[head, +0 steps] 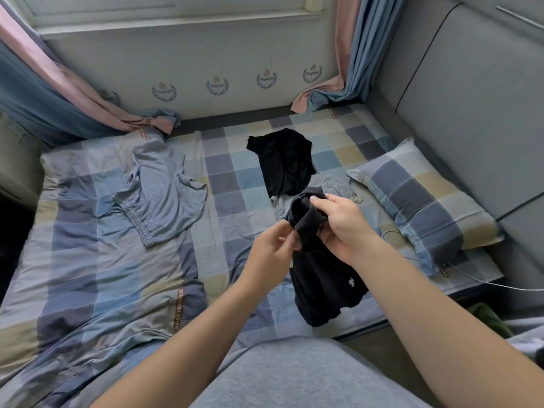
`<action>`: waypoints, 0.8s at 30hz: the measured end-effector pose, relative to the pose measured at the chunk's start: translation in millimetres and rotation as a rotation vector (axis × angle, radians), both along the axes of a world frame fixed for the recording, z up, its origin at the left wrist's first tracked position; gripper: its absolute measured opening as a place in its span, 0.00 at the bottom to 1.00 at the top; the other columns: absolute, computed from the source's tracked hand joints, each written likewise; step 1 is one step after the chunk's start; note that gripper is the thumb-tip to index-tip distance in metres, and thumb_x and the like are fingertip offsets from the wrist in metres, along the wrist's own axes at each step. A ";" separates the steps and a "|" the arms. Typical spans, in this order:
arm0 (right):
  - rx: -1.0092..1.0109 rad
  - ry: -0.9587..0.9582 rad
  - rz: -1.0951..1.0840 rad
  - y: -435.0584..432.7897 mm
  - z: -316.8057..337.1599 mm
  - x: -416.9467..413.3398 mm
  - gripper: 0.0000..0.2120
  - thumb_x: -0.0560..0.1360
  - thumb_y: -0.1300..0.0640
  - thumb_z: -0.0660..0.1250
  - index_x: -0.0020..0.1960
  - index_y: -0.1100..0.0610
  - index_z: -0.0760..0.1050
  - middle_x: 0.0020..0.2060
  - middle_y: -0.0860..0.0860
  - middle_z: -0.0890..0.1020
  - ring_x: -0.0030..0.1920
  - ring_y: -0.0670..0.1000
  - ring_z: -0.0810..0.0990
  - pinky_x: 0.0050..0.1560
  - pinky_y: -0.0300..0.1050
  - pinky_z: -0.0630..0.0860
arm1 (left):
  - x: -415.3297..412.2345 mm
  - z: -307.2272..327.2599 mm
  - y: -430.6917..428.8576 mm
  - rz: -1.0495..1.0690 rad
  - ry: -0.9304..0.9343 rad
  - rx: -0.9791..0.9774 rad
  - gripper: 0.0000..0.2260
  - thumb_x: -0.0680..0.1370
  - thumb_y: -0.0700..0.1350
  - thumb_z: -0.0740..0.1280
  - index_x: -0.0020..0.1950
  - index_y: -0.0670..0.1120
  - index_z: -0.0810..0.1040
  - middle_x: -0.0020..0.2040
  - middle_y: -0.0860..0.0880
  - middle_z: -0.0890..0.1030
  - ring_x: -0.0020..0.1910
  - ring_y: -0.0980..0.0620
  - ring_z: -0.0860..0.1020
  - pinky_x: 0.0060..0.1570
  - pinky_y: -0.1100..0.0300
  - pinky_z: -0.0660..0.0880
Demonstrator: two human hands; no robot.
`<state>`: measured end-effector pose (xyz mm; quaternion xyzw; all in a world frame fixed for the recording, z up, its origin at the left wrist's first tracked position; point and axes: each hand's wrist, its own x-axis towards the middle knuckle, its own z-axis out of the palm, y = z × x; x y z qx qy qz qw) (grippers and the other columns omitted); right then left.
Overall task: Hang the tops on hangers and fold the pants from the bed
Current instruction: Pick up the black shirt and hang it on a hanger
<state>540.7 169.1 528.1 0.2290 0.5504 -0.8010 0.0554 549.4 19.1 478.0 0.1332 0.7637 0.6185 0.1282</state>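
Above the bed (123,278), both hands' fingers (319,201) pinching black garment (323,278)

Left hand (272,250), right hand (338,228) — pinch grips

Both hands (306,234) grip a black garment (323,278) above the bed (117,275).

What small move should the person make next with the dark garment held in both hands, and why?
Probably draw the hands apart to spread it open. The left hand and right hand both pinch the dark garment at its bunched upper end, and the rest hangs crumpled above the bed, so whether it is a top or pants cannot yet be told.
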 end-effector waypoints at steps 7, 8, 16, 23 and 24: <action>-0.070 0.000 0.011 4.8 2.0 7.0 0.13 0.83 0.63 0.59 0.62 0.69 0.76 0.51 0.63 0.82 0.50 0.58 0.83 0.56 0.52 0.80 | -1.8 0.9 5.9 0.040 0.005 -0.061 0.05 0.77 0.44 0.71 0.50 0.48 0.77 0.45 0.56 0.82 0.47 0.58 0.82 0.49 0.60 0.79; -0.073 0.001 0.015 3.8 2.3 7.5 0.14 0.84 0.63 0.59 0.62 0.70 0.75 0.51 0.63 0.82 0.50 0.58 0.82 0.54 0.50 0.80 | -2.3 -0.1 6.7 0.052 0.030 -0.087 0.03 0.77 0.42 0.70 0.48 0.46 0.77 0.44 0.53 0.83 0.46 0.56 0.82 0.49 0.57 0.79; -0.093 -0.007 0.034 10.0 -2.2 5.9 0.14 0.84 0.60 0.59 0.60 0.68 0.78 0.53 0.64 0.84 0.52 0.60 0.85 0.52 0.52 0.82 | -10.6 -8.0 -11.9 0.065 0.007 -0.038 0.12 0.78 0.40 0.70 0.38 0.48 0.73 0.36 0.52 0.78 0.37 0.52 0.79 0.39 0.55 0.76; 0.022 -0.177 -0.165 41.2 -26.7 -5.0 0.10 0.81 0.57 0.65 0.54 0.63 0.80 0.47 0.60 0.85 0.41 0.55 0.85 0.40 0.46 0.81 | -45.1 1.4 -53.4 0.547 -0.125 0.042 0.11 0.82 0.45 0.66 0.40 0.47 0.70 0.31 0.49 0.71 0.31 0.51 0.71 0.34 0.53 0.68; 0.107 -0.200 -0.190 46.2 -31.5 -6.9 0.10 0.81 0.57 0.67 0.58 0.62 0.78 0.53 0.61 0.84 0.43 0.55 0.84 0.41 0.46 0.80 | -50.0 6.9 -56.2 0.574 -0.113 0.040 0.11 0.82 0.46 0.65 0.40 0.47 0.70 0.32 0.47 0.71 0.32 0.49 0.71 0.35 0.51 0.69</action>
